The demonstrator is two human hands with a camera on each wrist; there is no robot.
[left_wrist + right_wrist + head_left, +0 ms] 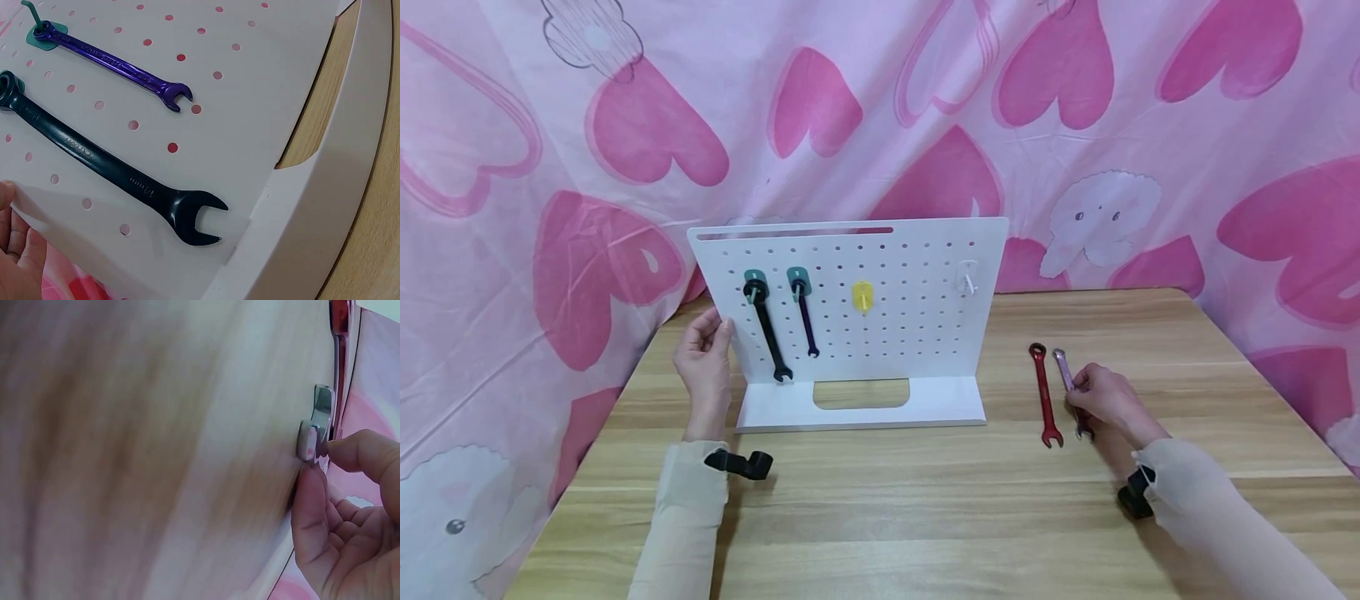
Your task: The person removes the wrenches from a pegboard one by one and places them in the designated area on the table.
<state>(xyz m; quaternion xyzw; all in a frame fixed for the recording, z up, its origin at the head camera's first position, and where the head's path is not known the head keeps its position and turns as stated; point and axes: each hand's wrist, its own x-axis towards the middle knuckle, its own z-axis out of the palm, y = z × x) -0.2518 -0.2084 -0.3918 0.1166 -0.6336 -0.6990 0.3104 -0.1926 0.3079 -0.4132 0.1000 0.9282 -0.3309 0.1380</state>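
Observation:
A white pegboard stands on the table, and my left hand grips its left edge, thumb on the front face. A black wrench and a shorter dark purple wrench hang from green hooks on it; in the left wrist view the black wrench has its open jaw downward. At the right, my right hand pinches a silver wrench between thumb and forefinger, close over the table. Its open end shows at the fingertips in the right wrist view. A red wrench lies just left of it.
On the pegboard, a yellow hook near the middle and a white hook at the right hold nothing. The wooden table extends in front. A pink curtain with hearts hangs behind.

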